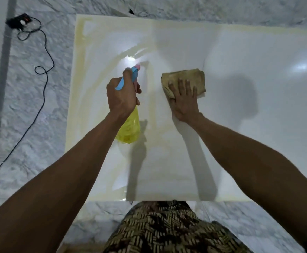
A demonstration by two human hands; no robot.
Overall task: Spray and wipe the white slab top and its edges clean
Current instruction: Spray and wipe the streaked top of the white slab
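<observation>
Closest in, a brown patterned garment sits right up against the near edge of the big glossy white rectangular slab counter. That near edge is bare apart from the two forearms crossing it. The counter has yellowish streaks along its left and far edges and plenty of open room on the right side, where only a shadow and a light glare fall.

Toward the middle of the counter, the left hand is closed around the neck of a translucent yellow plastic spray bottle with a blue trigger and pink nozzle, one finger over the trigger. The bottle's long axis runs near-to-far, body toward the person and nozzle pointing at the far edge, held above the surface.

Just right of the bottle, the right hand lies flat with fingers spread, pressing down on a folded tan cloth that rests on the counter, well clear of every edge.

Off the counter's left edge is grey marbled floor with a thin black cable snaking back to a small black plug box near the far left corner.
</observation>
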